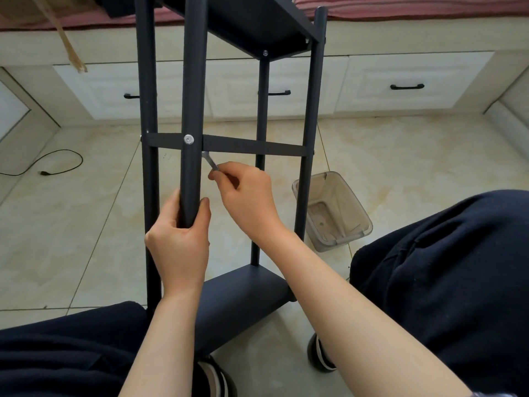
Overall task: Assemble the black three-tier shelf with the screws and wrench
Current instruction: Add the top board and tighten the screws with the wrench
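Note:
The black shelf frame [252, 146] stands on the tiled floor between my knees, with tiers at the top, the middle and the bottom. My left hand [180, 239] grips the near black post [193, 96] below a silver screw [188, 139] that sits where the post meets the middle tier. My right hand [246, 199] pinches a small silver wrench [210, 161], whose head reaches up behind the post just under the middle tier's edge. The spot the wrench head touches is hidden by the post.
A clear plastic bin [335, 210] stands on the floor right of the frame. White drawers with black handles [406, 87] run along the back under a red-striped mattress. A black cable [57, 161] lies at the left. My dark-trousered knees flank the frame.

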Demonstrator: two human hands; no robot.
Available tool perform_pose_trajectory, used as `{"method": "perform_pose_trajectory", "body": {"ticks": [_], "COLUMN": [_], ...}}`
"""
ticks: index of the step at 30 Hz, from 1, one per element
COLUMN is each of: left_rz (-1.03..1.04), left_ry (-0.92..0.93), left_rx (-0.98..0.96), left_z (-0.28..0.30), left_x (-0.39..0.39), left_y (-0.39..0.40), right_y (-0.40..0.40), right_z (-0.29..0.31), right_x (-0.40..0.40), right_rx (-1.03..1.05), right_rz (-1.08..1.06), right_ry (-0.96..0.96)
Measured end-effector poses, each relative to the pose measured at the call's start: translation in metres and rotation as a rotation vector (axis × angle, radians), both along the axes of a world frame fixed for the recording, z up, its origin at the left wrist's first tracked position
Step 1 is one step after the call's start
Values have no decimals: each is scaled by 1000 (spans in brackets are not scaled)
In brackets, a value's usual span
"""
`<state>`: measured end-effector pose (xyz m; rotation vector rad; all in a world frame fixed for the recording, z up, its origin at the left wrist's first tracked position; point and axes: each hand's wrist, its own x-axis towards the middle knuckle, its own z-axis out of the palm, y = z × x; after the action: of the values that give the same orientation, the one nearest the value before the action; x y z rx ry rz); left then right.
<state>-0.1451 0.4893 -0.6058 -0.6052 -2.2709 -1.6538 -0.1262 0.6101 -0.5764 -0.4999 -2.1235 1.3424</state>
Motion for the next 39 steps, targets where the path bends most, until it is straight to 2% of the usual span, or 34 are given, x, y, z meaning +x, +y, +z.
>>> {"method": "perform_pose_trajectory", "body": {"ticks": [3, 17, 23, 39], "left_rz": [-4, -3, -16, -13], "left_ry": [2, -3, 6, -19], "left_rx": [-3, 6, -4, 22], "left_z": [0, 1, 1, 2], "left_x": [0, 2, 3, -4], "left_y": [0, 1, 1, -2], "right_y": [1, -2, -2, -6], "right_z": [-3, -5, -14, -24], "right_x": [0, -15, -26, -60], "right_rx": [38, 56, 170, 84], "right_rz": [-62, -70, -174, -147], "right_ry": [30, 72, 191, 332]}}
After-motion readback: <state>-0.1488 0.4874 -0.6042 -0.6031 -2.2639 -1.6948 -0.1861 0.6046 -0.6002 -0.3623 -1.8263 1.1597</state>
